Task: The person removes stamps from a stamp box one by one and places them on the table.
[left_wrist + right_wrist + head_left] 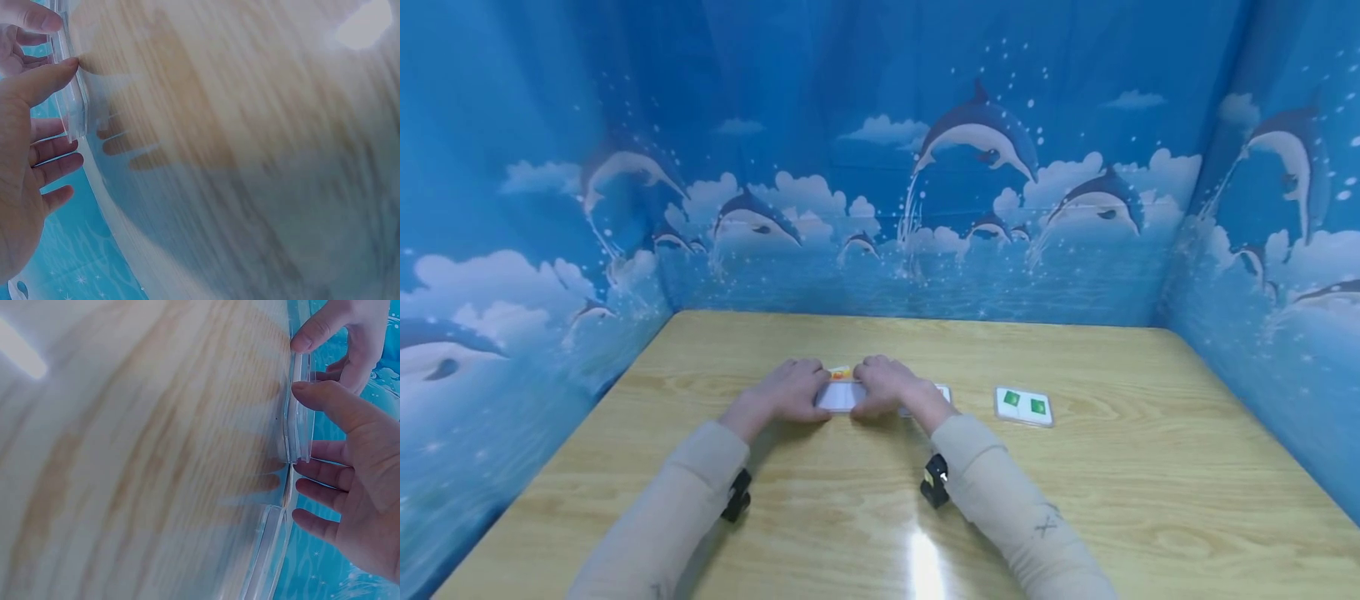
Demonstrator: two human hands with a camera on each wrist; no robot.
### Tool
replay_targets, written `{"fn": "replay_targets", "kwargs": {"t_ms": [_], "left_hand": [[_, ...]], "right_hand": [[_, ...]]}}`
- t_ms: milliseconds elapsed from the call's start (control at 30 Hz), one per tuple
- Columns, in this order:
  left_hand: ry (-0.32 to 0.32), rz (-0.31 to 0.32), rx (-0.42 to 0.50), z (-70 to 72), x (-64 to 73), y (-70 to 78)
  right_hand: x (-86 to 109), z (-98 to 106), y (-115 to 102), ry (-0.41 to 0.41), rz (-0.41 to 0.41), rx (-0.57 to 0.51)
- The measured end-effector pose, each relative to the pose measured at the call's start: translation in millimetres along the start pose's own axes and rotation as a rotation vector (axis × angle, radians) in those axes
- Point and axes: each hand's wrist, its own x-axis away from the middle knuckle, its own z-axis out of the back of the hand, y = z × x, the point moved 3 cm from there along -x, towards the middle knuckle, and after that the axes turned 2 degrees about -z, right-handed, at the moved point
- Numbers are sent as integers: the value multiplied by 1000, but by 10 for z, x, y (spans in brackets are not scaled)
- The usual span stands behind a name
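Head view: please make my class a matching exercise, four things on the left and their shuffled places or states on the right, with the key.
Things
1. Case with green pictures
2. Left hand
3. Dolphin curtain
4. Orange-and-yellow item

Places or states
A. Hanging beyond the table's far edge
B. Partly visible, just past the far side of the clear case
C. Lying to the right of the right hand
D. Holding the left end of the clear case

Pairs: 1-C, 2-D, 3-A, 4-B
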Motion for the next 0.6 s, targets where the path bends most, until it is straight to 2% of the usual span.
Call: {"fn": "replay_targets", "kwargs": {"t_ms": [233, 600], "left_hand": [[9, -13, -25, 3, 16, 11], [4, -9, -13, 23, 26, 20]], "right_hand": [[-8, -11, -1, -2, 2, 7], [-5, -15, -4, -15, 0, -15]]}}
